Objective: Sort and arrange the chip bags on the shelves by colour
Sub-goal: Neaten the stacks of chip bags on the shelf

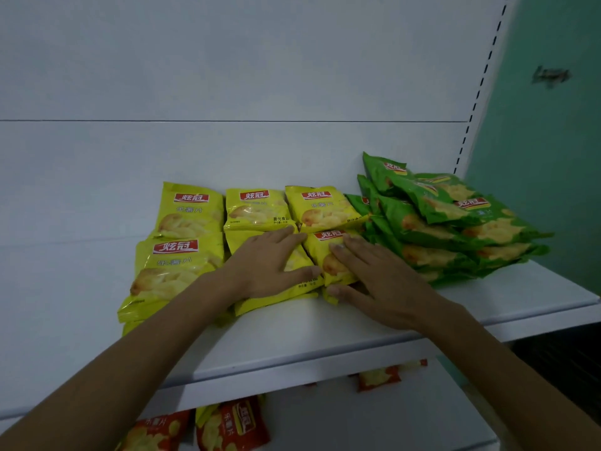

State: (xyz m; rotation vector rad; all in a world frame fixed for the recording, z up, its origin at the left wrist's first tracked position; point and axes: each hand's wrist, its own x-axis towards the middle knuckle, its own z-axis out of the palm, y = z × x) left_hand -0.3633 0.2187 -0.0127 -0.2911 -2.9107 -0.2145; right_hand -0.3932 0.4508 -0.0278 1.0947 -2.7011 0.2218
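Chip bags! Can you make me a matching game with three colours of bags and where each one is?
1. yellow chip bags
2. green chip bags
3. red chip bags

A. on the lower shelf
B. piled at the right end of the upper shelf
C. under the left hand and right hand

Pairs: 1-C, 2-B, 3-A.

Head camera looks down, close over the shelf (292, 333).
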